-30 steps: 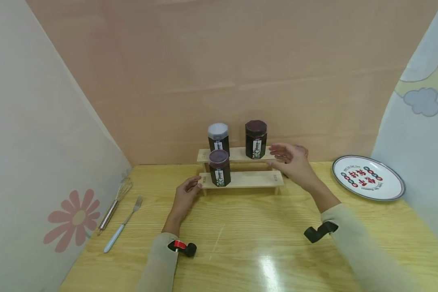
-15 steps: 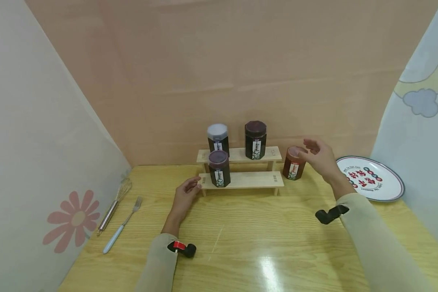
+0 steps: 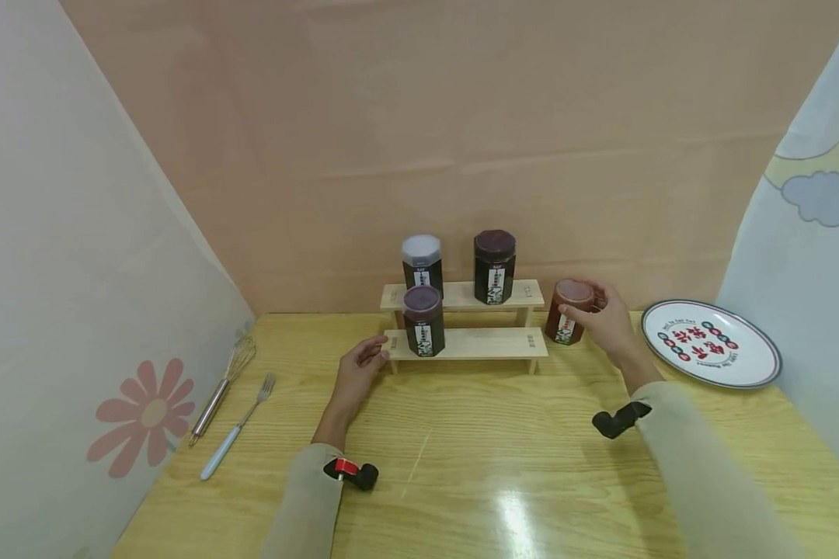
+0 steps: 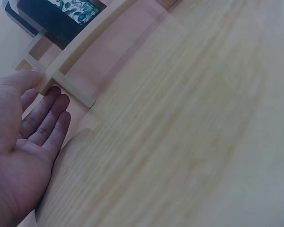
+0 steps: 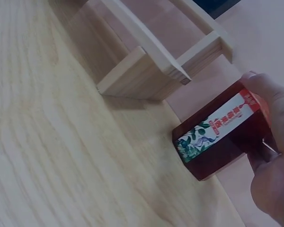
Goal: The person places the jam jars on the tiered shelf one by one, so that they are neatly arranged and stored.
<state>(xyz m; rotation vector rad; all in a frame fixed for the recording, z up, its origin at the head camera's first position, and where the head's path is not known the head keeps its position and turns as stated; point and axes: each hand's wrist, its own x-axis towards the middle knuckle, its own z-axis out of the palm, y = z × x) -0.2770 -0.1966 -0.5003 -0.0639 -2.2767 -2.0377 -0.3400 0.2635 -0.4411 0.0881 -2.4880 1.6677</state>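
In the head view, my right hand grips a dark red eight-sided jar near its lid. Thumb and fingers lie on opposite sides of the jar, which is upright just right of a two-tier wooden rack. At the rack's left end, my left hand touches the lower board with relaxed fingers; the left wrist view has its thumb against the board's end. A purple-lidded jar stands on the lower tier. On the upper tier are a white-lidded jar, partly hidden, and a dark-lidded jar.
An oval white plate with red lettering lies at the right, near the side wall. On the left are a whisk and a blue-handled fork. A peach backdrop rises behind the wooden table.
My right hand drew back right from the rack, uncovering the red jar, then came in left and took hold of it. My left hand stays at the rack's left end.
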